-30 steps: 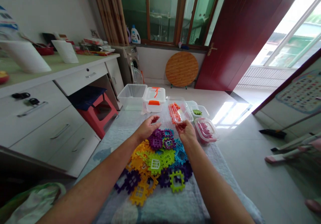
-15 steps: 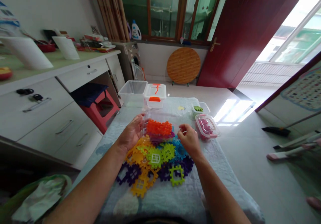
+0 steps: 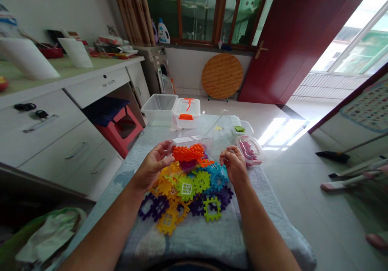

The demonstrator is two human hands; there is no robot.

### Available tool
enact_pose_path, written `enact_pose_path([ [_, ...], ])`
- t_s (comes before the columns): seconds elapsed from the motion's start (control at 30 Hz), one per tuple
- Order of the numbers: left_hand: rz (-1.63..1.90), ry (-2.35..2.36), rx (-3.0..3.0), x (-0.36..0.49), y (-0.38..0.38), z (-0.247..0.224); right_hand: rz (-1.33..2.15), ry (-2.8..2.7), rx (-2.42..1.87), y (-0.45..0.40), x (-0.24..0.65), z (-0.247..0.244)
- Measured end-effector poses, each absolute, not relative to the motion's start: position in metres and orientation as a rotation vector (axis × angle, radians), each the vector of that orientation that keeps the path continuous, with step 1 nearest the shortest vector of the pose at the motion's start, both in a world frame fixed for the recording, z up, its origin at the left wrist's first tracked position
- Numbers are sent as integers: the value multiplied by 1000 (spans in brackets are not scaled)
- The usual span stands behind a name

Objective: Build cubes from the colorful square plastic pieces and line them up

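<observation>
My left hand (image 3: 156, 161) grips the left side of a clear plastic box (image 3: 190, 140), thumb at the near side and fingers behind. Inside lie orange interlocking plastic blocks (image 3: 188, 153), stacked together; another orange piece sits lower, toward the box's right end. To the right of the box, my right hand (image 3: 234, 161) is closed with its fingers curled together; what they hold, if anything, I cannot make out. Under and in front of the box spreads a pile of toothed blocks: yellow (image 3: 168, 220), lime green (image 3: 212, 209), dark purple (image 3: 159, 207) and blue (image 3: 218, 178).
At the cloth-covered table's (image 3: 188, 250) far end stand an open clear bin (image 3: 159, 111) and a lidded box with orange clips (image 3: 187, 115). On the right are a container with green pieces (image 3: 241, 129) and a pink-rimmed box (image 3: 251, 150). A red stool (image 3: 124, 131) stands left.
My right hand has moved slightly right, away from the box. The box is now tilted and a thin clear edge shows rising behind it. An orange piece has shifted toward its right end.
</observation>
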State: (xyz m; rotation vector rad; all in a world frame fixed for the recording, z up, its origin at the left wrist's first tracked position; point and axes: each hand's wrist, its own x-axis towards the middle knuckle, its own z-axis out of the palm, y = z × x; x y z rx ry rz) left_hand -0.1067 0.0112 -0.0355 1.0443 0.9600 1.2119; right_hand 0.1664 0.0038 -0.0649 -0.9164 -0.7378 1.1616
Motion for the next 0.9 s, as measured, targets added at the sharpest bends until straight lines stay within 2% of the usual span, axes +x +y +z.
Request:
enact_pose_path([
  [0.33,1128,1001,1427,-128,-31,-27,1178,-572,-953,10,167,-74],
  [0.47,1310,1027,1446,-127,-27,-22,1174,-606,-959,10,167,-75],
  [0.63,1639,990,1173,-121,-12,-8,1130,-747,-975,11,165,-74],
  [0.8,1406,981,731,-112,-1,2,1084,-892,-985,14,162,-72],
  [0.9,1322,959,663,-105,4,3,1069,-960,-1018,14,161,-70],
])
